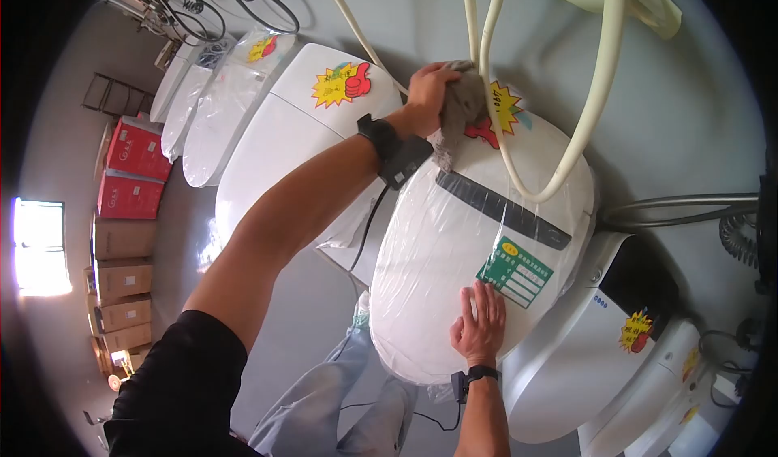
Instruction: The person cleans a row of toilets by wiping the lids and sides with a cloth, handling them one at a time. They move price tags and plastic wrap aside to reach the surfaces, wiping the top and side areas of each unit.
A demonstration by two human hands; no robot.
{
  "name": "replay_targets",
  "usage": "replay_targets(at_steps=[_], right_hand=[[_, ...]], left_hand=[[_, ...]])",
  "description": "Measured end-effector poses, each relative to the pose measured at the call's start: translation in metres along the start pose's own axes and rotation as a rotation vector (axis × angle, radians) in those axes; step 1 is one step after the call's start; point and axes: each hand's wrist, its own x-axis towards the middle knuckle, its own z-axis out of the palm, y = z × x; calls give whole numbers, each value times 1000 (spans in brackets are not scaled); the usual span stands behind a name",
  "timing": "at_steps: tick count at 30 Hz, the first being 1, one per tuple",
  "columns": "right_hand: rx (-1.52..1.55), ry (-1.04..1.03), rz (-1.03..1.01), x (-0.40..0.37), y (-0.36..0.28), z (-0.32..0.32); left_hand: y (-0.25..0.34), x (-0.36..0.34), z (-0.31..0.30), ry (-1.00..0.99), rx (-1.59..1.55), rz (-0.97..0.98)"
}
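A white toilet (429,246) wrapped in clear plastic film is in front of me, its lid down. My left hand (427,99) grips a grey cloth (463,100) at the back end of this toilet, beside a yellow starburst price tag (504,107). Flat on the lid lies my right hand (480,321), fingers stretched out, their tips at the lower edge of a green label (515,271). Across the lid, between the two hands, runs a dark strip (504,208).
Cream hoses (596,108) hang over the toilet's back. Other toilets stand in a row: a white one (284,117) to the left, a black-and-white one (583,335) to the right. Red boxes (134,169) and cardboard boxes (123,279) are stacked at far left.
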Motion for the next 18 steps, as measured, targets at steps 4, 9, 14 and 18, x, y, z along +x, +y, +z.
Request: replay_targets(at_steps=[4, 9, 14, 18], right_hand=[[-15, -3, 13, -4, 0, 2], [-21, -26, 26, -5, 1, 3], [40, 17, 15, -3, 0, 1], [41, -16, 21, -2, 2, 2]], left_hand=[[-10, -4, 34, -132, 48, 64], [-40, 23, 42, -332, 552, 238], [-78, -9, 32, -537, 1465, 743], [-80, -25, 24, -502, 1524, 906]])
